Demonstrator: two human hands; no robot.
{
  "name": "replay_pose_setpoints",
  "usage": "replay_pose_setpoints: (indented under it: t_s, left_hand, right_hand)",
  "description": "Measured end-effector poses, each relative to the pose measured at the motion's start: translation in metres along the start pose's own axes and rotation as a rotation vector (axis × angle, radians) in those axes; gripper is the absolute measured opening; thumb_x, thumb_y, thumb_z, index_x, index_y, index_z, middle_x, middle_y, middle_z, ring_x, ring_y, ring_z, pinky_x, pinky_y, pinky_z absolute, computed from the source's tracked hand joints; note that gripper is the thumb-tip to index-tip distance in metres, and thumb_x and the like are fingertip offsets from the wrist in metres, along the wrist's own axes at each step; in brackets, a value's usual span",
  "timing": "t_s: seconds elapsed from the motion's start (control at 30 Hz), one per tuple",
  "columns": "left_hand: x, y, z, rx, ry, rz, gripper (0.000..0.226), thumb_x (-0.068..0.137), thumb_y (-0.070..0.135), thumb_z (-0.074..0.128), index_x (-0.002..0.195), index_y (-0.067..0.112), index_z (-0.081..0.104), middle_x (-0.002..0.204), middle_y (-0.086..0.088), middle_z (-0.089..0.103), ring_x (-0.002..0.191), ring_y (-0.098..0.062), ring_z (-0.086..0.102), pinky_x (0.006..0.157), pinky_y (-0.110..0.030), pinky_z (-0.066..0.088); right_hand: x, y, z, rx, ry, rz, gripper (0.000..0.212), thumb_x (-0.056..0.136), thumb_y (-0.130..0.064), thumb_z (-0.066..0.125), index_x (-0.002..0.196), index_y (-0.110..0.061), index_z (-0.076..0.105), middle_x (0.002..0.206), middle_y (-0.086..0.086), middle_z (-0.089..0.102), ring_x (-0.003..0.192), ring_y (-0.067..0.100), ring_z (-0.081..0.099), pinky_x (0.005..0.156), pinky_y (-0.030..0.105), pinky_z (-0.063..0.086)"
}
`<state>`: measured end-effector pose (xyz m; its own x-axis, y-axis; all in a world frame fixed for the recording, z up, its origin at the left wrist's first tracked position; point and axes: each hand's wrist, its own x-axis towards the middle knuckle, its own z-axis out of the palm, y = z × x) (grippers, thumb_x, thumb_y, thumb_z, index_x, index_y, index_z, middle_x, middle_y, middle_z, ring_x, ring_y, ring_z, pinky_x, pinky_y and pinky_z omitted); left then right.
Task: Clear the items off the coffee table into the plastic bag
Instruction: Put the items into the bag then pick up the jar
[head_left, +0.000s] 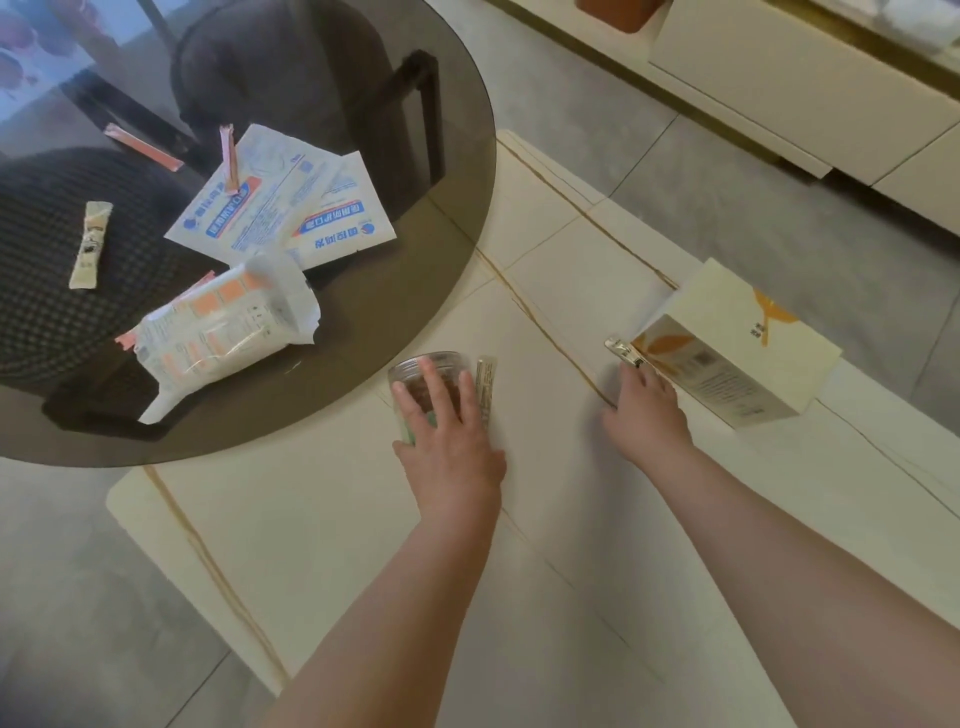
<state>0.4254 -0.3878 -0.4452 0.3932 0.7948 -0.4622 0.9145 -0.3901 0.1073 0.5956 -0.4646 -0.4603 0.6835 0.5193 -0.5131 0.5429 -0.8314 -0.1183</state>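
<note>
My left hand (447, 441) lies over a clear jar (426, 384) on the pale surface (337, 545), fingers spread and not curled round it, while my right hand (647, 410) pinches a small silvery packet (623, 353) just beside a cream box (727, 348). No plastic bag is in view, so whatever I lift has nowhere visible to go. I judge the smooth jar could slip or roll from so loose a hold, and the wrappers (280, 208) and sticks (91, 244) on the dark glass top (415, 260) could be overlooked.
</note>
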Motion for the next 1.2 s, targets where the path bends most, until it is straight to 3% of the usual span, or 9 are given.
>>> replay_pose_setpoints:
  t_s: [0.13, 0.27, 0.4, 0.57, 0.67, 0.83, 1.0, 1.13, 1.2]
  left_hand:
    - [0.001, -0.006, 0.001, 0.034, 0.028, 0.051, 0.089, 0.088, 0.047, 0.053, 0.151, 0.028, -0.007, 0.156, -0.006, -0.027, 0.145, -0.041, -0.013, 0.100, -0.046, 0.044]
    - [0.000, -0.009, -0.002, 0.028, 0.027, 0.063, 0.089, 0.088, 0.048, 0.054, 0.151, 0.029, -0.006, 0.156, -0.006, -0.026, 0.145, -0.040, -0.012, 0.098, -0.043, 0.044]
    - [-0.005, -0.021, -0.004, -0.058, 0.026, 0.070, 0.089, 0.086, 0.051, 0.055, 0.151, 0.033, -0.004, 0.157, -0.004, -0.026, 0.147, -0.035, -0.012, 0.101, -0.040, 0.045]
    - [-0.021, -0.041, 0.002, -0.266, 0.016, 0.005, 0.090, 0.083, 0.051, 0.062, 0.147, 0.048, -0.001, 0.155, -0.008, -0.027, 0.147, -0.029, 0.000, 0.104, -0.034, 0.040]
    - [-0.028, -0.050, 0.005, -0.312, 0.006, 0.009, 0.090, 0.083, 0.051, 0.063, 0.146, 0.050, -0.002, 0.156, -0.008, -0.027, 0.146, -0.030, 0.009, 0.104, -0.034, 0.039]
    - [-0.031, -0.062, 0.008, -0.297, -0.003, 0.032, 0.088, 0.082, 0.059, 0.058, 0.145, 0.053, -0.003, 0.157, -0.007, -0.024, 0.133, -0.026, 0.034, 0.088, -0.033, 0.047]
    - [-0.036, -0.075, 0.013, -0.278, -0.006, -0.008, 0.083, 0.084, 0.069, 0.046, 0.145, 0.052, -0.007, 0.158, -0.009, -0.020, 0.117, -0.028, 0.052, 0.084, -0.035, 0.050]
    - [-0.044, -0.084, 0.015, -0.428, -0.018, -0.009, 0.088, 0.081, 0.053, 0.062, 0.143, 0.054, 0.000, 0.159, -0.005, -0.015, 0.118, -0.031, 0.048, 0.089, -0.035, 0.048]
    - [-0.055, -0.091, 0.020, -0.512, -0.051, -0.028, 0.099, 0.078, 0.046, 0.067, 0.144, 0.052, -0.007, 0.158, -0.009, 0.000, 0.122, -0.032, 0.046, 0.092, -0.037, 0.048]
  right_hand:
    - [0.008, 0.001, 0.004, -0.004, 0.030, 0.066, 0.062, 0.095, -0.013, 0.041, 0.150, -0.013, 0.012, 0.158, 0.009, 0.013, 0.138, 0.035, 0.027, 0.104, 0.044, 0.034]
    - [0.003, -0.003, 0.014, -0.149, 0.156, 0.057, 0.038, 0.094, -0.012, 0.044, 0.131, -0.014, 0.038, 0.131, 0.009, 0.051, 0.122, 0.029, 0.043, 0.092, 0.037, 0.037]
    - [-0.009, -0.016, 0.023, -0.237, 0.107, 0.006, 0.027, 0.094, -0.013, 0.045, 0.121, -0.012, 0.048, 0.121, 0.009, 0.056, 0.113, 0.028, 0.052, 0.089, 0.035, 0.040]
    - [-0.021, -0.059, 0.021, 0.176, -0.026, -0.034, 0.030, 0.095, -0.016, 0.043, 0.121, -0.002, 0.043, 0.117, 0.015, 0.051, 0.083, 0.026, 0.050, 0.063, 0.031, 0.037]
    - [-0.023, -0.090, 0.025, 0.236, -0.029, -0.081, 0.032, 0.095, -0.020, 0.042, 0.122, -0.002, 0.040, 0.119, 0.016, 0.053, 0.094, 0.031, 0.056, 0.065, 0.032, 0.038]
    - [-0.028, -0.122, 0.046, 0.054, -0.041, -0.090, 0.051, 0.090, -0.037, 0.059, 0.126, -0.007, 0.041, 0.123, 0.012, 0.051, 0.110, 0.031, 0.056, 0.073, 0.035, 0.042]
    - [-0.039, -0.123, 0.065, 0.074, -0.008, -0.032, 0.032, 0.091, -0.016, 0.052, 0.121, -0.009, 0.042, 0.119, 0.010, 0.056, 0.105, 0.031, 0.059, 0.068, 0.033, 0.042]
    - [-0.066, -0.108, 0.062, -0.001, -0.113, -0.087, 0.034, 0.086, -0.028, 0.050, 0.120, -0.021, 0.049, 0.110, 0.006, 0.057, 0.098, 0.028, 0.059, 0.064, 0.029, 0.039]
    - [-0.082, -0.101, 0.059, 0.041, -0.172, -0.087, 0.028, 0.085, -0.034, 0.048, 0.110, -0.022, 0.052, 0.103, 0.004, 0.059, 0.090, 0.026, 0.057, 0.059, 0.027, 0.037]
